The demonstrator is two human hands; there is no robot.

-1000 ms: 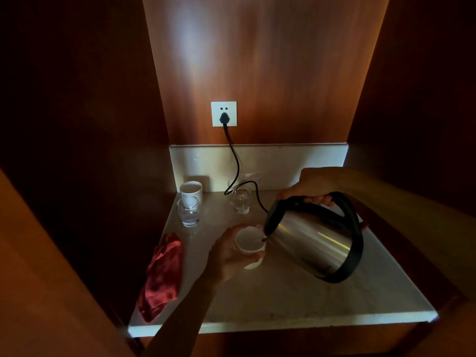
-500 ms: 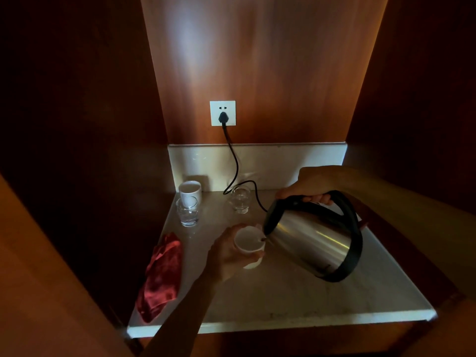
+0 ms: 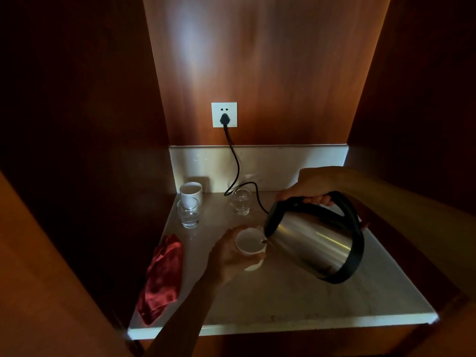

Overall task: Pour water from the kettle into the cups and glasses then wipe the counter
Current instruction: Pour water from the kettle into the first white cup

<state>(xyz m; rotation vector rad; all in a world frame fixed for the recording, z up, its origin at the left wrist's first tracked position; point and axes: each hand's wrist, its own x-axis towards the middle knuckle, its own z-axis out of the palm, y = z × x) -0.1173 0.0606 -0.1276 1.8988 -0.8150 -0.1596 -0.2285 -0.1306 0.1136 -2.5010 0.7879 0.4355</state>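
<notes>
My right hand (image 3: 307, 188) is closed around the black handle of the kettle (image 3: 313, 240), fingers curled under the top of the loop. I hold the kettle tipped over to my left above the counter (image 3: 296, 300), its steel body slanting and its black base raised toward the right. The spout sits right at the rim of the white cup (image 3: 250, 247); the light is too dim for me to make out a stream of water.

My left hand (image 3: 229, 256) is wrapped around that cup from the left side, thumb and fingers clasping its wall. The cup is upright, near the middle of the counter; whether its foot touches the stone I cannot tell, because my hand covers it.

At the back left corner stands a second white cup (image 3: 191, 193), upright against the pale backsplash. Just in front of it, touching or nearly so, is a clear glass (image 3: 188, 215). Another clear glass (image 3: 242, 200) stands further right along the back, apart from the first pair.

A red cloth (image 3: 162, 279) lies crumpled along the left edge of the counter, partly hanging toward the front corner, well apart from the cup I hold.

A black cord (image 3: 235, 163) runs down from a plug in the white wall socket (image 3: 224, 114), loops on the counter by the back glass and passes behind the kettle.
</notes>
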